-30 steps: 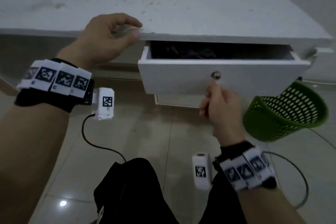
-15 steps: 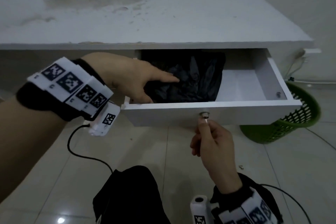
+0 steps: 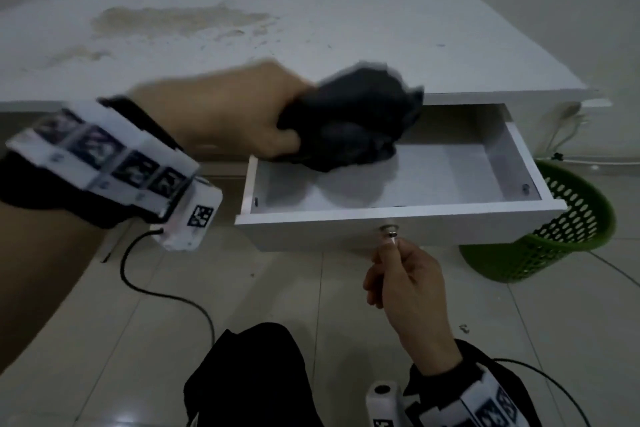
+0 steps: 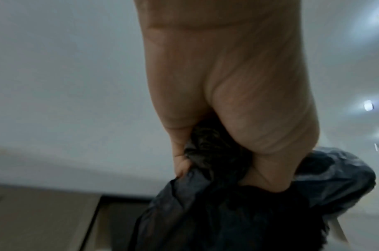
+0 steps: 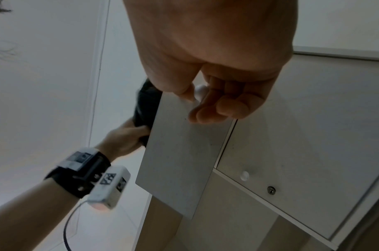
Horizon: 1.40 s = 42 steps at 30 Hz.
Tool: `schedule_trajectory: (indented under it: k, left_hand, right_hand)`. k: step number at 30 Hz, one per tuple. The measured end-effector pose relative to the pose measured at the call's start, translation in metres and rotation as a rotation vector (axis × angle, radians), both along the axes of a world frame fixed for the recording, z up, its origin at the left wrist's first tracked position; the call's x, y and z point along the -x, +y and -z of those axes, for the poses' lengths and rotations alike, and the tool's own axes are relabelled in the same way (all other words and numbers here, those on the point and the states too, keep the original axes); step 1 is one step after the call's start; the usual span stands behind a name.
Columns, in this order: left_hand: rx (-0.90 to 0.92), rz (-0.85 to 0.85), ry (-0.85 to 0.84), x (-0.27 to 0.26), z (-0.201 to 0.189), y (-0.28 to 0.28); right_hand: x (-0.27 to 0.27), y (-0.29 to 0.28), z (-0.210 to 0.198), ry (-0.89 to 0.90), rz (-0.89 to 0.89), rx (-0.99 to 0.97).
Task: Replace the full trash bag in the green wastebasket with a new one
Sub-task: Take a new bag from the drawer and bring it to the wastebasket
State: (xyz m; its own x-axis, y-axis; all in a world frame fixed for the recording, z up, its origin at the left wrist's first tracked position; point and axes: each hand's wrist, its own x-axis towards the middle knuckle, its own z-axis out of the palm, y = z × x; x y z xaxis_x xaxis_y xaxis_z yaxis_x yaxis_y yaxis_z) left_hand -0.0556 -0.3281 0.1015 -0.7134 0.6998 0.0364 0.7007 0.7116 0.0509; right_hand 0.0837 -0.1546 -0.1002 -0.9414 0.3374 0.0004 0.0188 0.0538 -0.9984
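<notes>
1. The white desk (image 3: 346,31) has a stained top.
2. Its drawer (image 3: 408,215) stands pulled out.
3. The green wastebasket (image 3: 540,246) stands on the floor, right of the drawer.
4. A crumpled black trash bag (image 3: 349,121) hangs above the drawer, bunched in the left hand (image 3: 242,114) with fingers curled round it.
5. The right hand (image 3: 405,277) pinches the drawer's small metal knob (image 3: 391,230) with its fingers.
</notes>
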Motion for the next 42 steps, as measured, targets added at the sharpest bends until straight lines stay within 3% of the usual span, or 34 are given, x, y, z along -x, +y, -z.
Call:
schedule_trajectory:
  k: [3, 6, 10, 13, 15, 19, 25, 29, 33, 38, 42]
  left_hand:
    - [-0.234, -0.061, 0.103, -0.005, -0.041, -0.02]
    - [-0.36, -0.128, 0.037, -0.003, -0.055, -0.033]
    - [-0.188, -0.128, 0.396, 0.01, -0.045, -0.028]
    - [0.003, -0.194, 0.251, 0.026, -0.02, -0.029]
    - [0.023, -0.255, 0.167, 0.035, -0.004, -0.034]
    - [-0.05, -0.228, 0.183, 0.044, 0.005, -0.039]
    - [-0.069, -0.215, 0.194, 0.046, 0.009, -0.042]
    - [-0.055, -0.24, 0.202, 0.046, 0.012, -0.041]
    - [-0.063, -0.243, 0.216, 0.048, 0.014, -0.042]
    - [-0.147, -0.193, 0.201, 0.048, 0.018, -0.046]
    - [-0.191, -0.232, 0.007, 0.039, 0.002, -0.048]
  right_hand:
    - [0.003, 0.001, 0.0, 0.008, 0.0, -0.028]
    - [0.006, 0.001, -0.001, 0.016, 0.002, -0.032]
    - [0.009, -0.001, -0.004, 0.017, -0.016, -0.02]
    - [0.014, -0.003, -0.011, 0.024, -0.034, -0.067]
    - [0.024, -0.007, -0.018, 0.03, -0.045, -0.07]
    - [0.068, -0.01, -0.036, -0.054, 0.009, -0.024]
    - [0.163, 0.003, -0.053, -0.023, 0.076, -0.027]
    - [0.19, 0.007, -0.05, -0.03, 0.069, -0.019]
    - [0.174, 0.012, -0.033, -0.008, -0.002, -0.023]
    - [0.125, 0.033, -0.009, -0.151, -0.054, -0.15]
    - [0.077, 0.051, -0.04, -0.326, -0.078, -0.242]
